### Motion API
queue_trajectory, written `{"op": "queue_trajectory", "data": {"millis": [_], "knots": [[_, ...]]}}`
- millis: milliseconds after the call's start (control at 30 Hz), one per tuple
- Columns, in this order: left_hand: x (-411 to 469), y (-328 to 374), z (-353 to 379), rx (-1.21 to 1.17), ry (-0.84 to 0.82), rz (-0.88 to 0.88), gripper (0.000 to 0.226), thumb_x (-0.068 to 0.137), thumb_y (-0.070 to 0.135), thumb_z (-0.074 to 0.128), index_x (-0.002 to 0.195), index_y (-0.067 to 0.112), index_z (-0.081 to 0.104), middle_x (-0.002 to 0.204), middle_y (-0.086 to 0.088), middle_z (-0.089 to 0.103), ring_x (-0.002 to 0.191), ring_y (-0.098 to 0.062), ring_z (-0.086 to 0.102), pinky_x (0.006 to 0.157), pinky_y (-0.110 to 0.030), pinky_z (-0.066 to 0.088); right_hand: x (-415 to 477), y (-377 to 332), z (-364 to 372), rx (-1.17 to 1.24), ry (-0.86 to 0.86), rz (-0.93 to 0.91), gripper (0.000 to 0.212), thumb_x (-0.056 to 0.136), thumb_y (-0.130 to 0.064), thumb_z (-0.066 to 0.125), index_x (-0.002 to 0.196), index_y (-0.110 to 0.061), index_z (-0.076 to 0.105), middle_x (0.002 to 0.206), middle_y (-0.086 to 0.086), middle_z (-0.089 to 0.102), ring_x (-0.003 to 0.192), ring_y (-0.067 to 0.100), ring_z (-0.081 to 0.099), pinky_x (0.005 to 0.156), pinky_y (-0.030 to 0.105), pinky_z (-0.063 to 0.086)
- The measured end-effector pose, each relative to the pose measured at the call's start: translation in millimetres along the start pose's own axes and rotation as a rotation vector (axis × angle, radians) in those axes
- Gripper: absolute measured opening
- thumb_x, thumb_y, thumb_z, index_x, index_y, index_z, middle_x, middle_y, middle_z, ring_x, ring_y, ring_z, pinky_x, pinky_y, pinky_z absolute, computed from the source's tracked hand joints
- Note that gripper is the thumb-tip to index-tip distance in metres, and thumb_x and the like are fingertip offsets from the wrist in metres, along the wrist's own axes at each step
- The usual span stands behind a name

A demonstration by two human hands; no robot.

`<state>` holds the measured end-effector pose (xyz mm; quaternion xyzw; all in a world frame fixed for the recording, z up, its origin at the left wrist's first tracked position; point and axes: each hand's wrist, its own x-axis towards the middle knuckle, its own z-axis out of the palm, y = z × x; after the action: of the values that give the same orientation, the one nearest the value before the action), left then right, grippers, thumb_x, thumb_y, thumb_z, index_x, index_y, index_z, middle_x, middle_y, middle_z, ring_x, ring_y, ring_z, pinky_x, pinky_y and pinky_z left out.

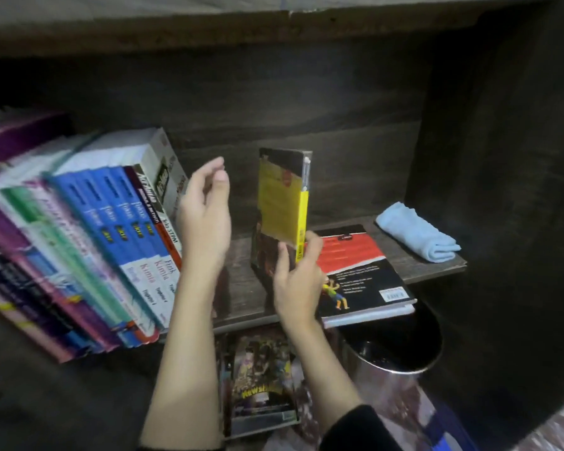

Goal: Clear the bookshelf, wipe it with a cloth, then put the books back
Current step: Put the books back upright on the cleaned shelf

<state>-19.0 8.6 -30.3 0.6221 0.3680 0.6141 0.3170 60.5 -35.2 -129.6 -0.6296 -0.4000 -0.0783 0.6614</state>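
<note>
Spanning the view: a dark wooden bookshelf (241, 288), one board visible. The left part of the board carries a row of books (95, 239), spines outward, tilted and packed together; the print is partly blurred. Below the board at right stands a round metal bin (404, 369). A red-and-black book (362, 271) lies flat on the board, its front edge overhanging. Under the board, a comic (261, 382) lies cover up. A yellow-spined book (282, 203) stands upright between the row and the flat book; contact with the board cannot be told. A folded blue cloth (417, 234) lies at the board's right end. Right hand (297, 281): thumb and fingers pinch the yellow-spined book low at its spine. Left hand (205, 219): fingers loosely spread, holding nothing, just beside the row's last book.
</note>
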Motion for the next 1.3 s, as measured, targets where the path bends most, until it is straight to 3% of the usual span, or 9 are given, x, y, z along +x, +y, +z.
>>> {"op": "queue_trajectory", "data": {"millis": [133,200,333,400,467,600,833,1067,1300], "knots": [[-7,9,-11,0.118,-0.122,0.139,0.057,0.082,0.053,0.058,0.134,0.033,0.044,0.14,0.011,0.042,0.131,-0.005,0.039,0.11,-0.027,0.032,-20,-9,28,-0.091,-0.013,-0.177,0.031,0.082,-0.023,0.045,0.11,-0.009,0.042,0.064,0.015,0.067,0.047,0.036,0.059,0.042,0.036,0.037],[-9,9,-18,0.335,-0.175,0.239,0.068,0.08,0.048,0.066,0.139,0.028,0.04,0.148,0.006,0.035,0.137,-0.007,0.031,0.115,-0.029,0.023,-31,-9,39,-0.138,-0.069,-0.188,0.038,0.075,-0.018,0.04,0.112,-0.008,0.041,0.059,0.014,0.065,0.044,0.034,0.057,0.046,0.038,0.035],[-6,12,-34,0.72,-0.187,0.303,0.054,0.087,0.026,0.065,0.137,0.021,0.046,0.15,0.004,0.036,0.14,-0.014,0.028,0.117,-0.029,0.01,-47,-6,56,-0.107,-0.218,-0.188,0.043,0.073,-0.017,0.037,0.115,-0.008,0.039,0.061,0.015,0.066,0.045,0.035,0.058,0.044,0.036,0.035],[-2,11,-42,0.792,-0.211,0.278,0.046,0.088,0.022,0.064,0.132,0.022,0.053,0.146,0.004,0.043,0.137,-0.017,0.034,0.115,-0.029,0.017,-51,-3,60,-0.025,-0.304,-0.138,0.037,0.083,-0.018,0.042,0.118,-0.016,0.033,0.072,0.021,0.068,0.055,0.043,0.061,0.043,0.035,0.039],[0,10,-46,0.835,-0.249,0.29,0.041,0.089,0.016,0.062,0.129,0.022,0.057,0.14,0.005,0.05,0.136,-0.02,0.037,0.114,-0.033,0.025,-53,-2,64,0.037,-0.424,-0.063,0.041,0.088,-0.012,0.044,0.126,-0.02,0.03,0.092,0.026,0.068,0.073,0.049,0.062,0.058,0.043,0.045],[-2,8,-46,0.953,-0.277,0.322,0.062,0.087,0.003,0.059,0.143,0.021,0.04,0.149,0.007,0.037,0.14,-0.013,0.026,0.114,-0.025,0.014,-44,-5,67,0.136,-0.666,0.073,0.049,0.091,-0.004,0.046,0.137,-0.014,0.034,0.123,0.022,0.059,0.102,0.047,0.056,0.077,0.046,0.044],[-2,-4,-39,1.118,-0.279,0.391,0.074,0.072,0.0,0.066,0.139,0.023,0.045,0.145,-0.002,0.036,0.138,-0.021,0.026,0.116,-0.031,0.004,-13,35,63,0.356,-1.146,0.413,0.088,0.066,0.012,0.067,0.138,-0.029,0.037,0.135,0.006,0.052,0.123,0.018,0.051,0.105,0.03,0.042],[1,-18,-33,1.229,-0.19,0.468,0.061,0.053,-0.005,0.076,0.11,0.016,0.069,0.109,-0.013,0.06,0.112,-0.037,0.054,0.102,-0.036,0.019,-14,41,76,0.23,-1.04,0.307,0.081,0.076,0.007,0.069,0.144,-0.025,0.04,0.137,0.006,0.054,0.125,0.016,0.052,0.106,0.03,0.041],[0,-28,-32,1.28,-0.125,0.465,0.066,0.05,-0.009,0.075,0.111,0.015,0.068,0.113,-0.012,0.059,0.118,-0.035,0.051,0.106,-0.038,0.019,-18,30,78,0.035,-0.97,0.171,0.065,0.088,-0.005,0.061,0.146,-0.025,0.038,0.138,0.012,0.053,0.127,0.027,0.049,0.106,0.029,0.037]]}}
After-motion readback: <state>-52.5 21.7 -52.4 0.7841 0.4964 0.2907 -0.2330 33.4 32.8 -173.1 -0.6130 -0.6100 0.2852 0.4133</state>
